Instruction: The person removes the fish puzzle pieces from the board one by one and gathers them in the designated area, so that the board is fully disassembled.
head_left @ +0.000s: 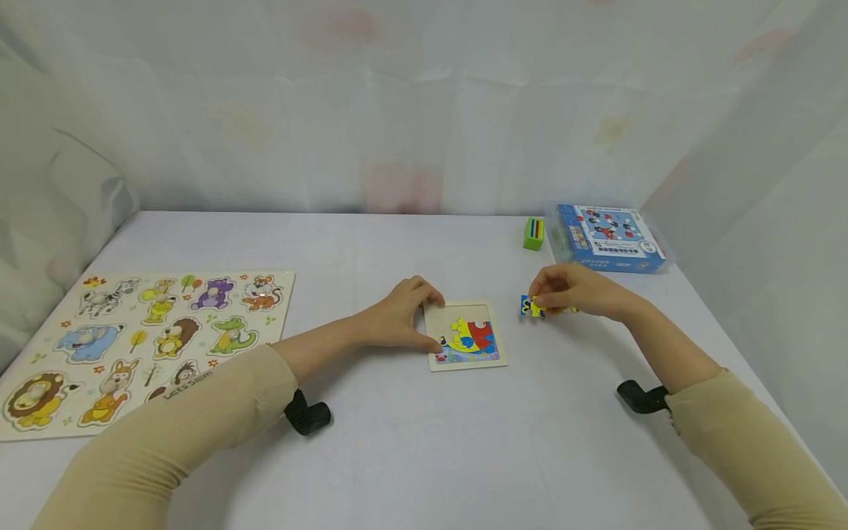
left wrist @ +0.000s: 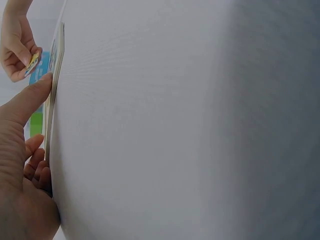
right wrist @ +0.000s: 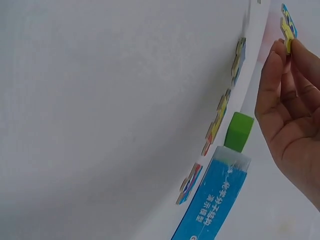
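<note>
A small square jigsaw board (head_left: 465, 365) with a pale wooden rim lies mid-table, a colourful picture fitted in its lower part and bare wood above. My left hand (head_left: 397, 316) grips its left side, thumb near the lower left corner and fingers at the upper left. Right of the board, my right hand (head_left: 570, 288) pinches a blue and yellow jigsaw piece (head_left: 532, 307) between thumb and fingers. In the right wrist view that piece (right wrist: 288, 29) is held up above the table. Loose jigsaw pieces (right wrist: 216, 122) lie on the table below, mostly hidden by the right hand in the head view.
A large animal puzzle board (head_left: 142, 346) covers the left of the table. A blue box (head_left: 612, 239) in clear plastic stands at the back right, with a green block (head_left: 534, 233) to its left. White cloth (head_left: 424, 132) hangs behind the table.
</note>
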Demonstrator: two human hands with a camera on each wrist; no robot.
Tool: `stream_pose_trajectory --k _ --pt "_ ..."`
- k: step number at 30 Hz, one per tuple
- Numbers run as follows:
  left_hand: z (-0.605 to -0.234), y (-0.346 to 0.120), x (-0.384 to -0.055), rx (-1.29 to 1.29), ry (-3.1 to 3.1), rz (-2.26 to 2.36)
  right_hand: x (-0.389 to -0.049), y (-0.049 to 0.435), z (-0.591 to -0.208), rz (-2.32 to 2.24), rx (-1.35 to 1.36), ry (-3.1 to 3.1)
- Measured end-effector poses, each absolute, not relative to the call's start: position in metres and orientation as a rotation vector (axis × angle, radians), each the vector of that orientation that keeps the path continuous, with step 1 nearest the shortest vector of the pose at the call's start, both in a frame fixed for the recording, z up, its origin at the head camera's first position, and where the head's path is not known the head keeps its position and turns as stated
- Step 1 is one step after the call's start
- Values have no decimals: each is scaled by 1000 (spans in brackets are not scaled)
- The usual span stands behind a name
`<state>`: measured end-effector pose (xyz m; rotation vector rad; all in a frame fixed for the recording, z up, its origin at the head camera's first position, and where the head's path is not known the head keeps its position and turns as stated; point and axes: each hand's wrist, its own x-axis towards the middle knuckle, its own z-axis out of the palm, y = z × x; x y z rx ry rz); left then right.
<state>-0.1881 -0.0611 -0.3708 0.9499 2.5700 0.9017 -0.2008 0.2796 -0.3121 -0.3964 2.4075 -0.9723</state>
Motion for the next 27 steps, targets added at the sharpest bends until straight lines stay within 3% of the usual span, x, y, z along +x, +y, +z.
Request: stream_pose_trajectory --k 27 --pt "-373 -61 -190 936 2563 906 -198 299 -317 -864 -367 2339"
